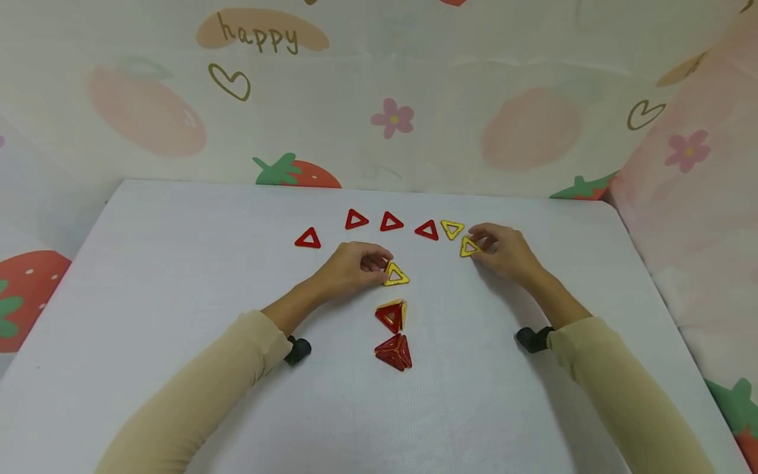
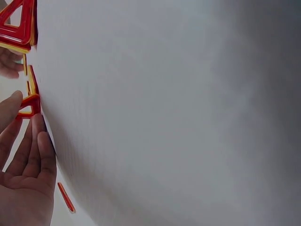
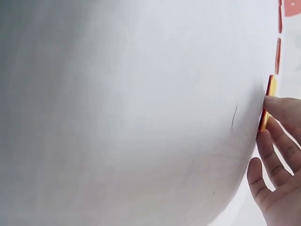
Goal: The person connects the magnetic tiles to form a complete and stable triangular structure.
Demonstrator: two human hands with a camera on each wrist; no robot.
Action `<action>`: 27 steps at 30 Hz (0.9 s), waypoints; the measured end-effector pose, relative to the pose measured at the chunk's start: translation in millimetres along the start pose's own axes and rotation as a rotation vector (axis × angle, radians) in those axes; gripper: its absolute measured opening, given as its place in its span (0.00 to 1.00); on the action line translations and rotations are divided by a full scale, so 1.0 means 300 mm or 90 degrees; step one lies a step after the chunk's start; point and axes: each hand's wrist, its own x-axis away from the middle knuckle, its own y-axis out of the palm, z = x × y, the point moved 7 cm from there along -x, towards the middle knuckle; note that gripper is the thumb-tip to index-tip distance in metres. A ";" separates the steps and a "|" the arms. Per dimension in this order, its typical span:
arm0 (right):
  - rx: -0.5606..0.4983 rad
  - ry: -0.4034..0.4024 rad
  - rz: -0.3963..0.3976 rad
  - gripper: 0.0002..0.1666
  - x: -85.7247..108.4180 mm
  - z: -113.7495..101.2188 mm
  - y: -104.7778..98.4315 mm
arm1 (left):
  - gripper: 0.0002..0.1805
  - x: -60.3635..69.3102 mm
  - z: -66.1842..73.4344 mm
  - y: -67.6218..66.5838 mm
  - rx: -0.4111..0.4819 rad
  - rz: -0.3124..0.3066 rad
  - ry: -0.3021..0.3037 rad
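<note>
In the head view my left hand [image 1: 355, 268] pinches a triangular magnetic tile between thumb and fingers; red shows on it in the left wrist view. Right at those fingertips stands a yellow triangular tile [image 1: 404, 280], and whether the two are joined cannot be told. Farther right, my right hand [image 1: 503, 252] pinches another yellow triangular tile [image 1: 464, 253] by its side. The right wrist view shows this tile [image 3: 270, 87] edge-on, between thumb and fingers. Closer to me sit two small pyramids of tiles, a red-and-yellow one [image 1: 386, 318] and a mostly red one [image 1: 391, 357].
Several loose red triangular tiles [image 1: 308, 245] lie in a loose row along the back of the white table [image 1: 177, 276]. At that row's right end lies a loose yellow tile [image 1: 453, 236], close to the right fingertips. A patterned cloth [image 1: 438, 158] hangs behind the table.
</note>
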 end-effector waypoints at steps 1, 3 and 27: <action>-0.002 -0.003 -0.002 0.26 0.000 -0.005 0.003 | 0.18 -0.001 0.000 -0.001 0.000 0.000 -0.001; -0.006 -0.010 -0.005 0.25 -0.002 -0.016 0.010 | 0.18 -0.002 0.000 -0.001 0.000 0.000 0.000; -0.017 -0.134 -0.063 0.25 0.001 -0.184 0.126 | 0.18 -0.001 -0.004 0.002 -0.001 -0.003 -0.001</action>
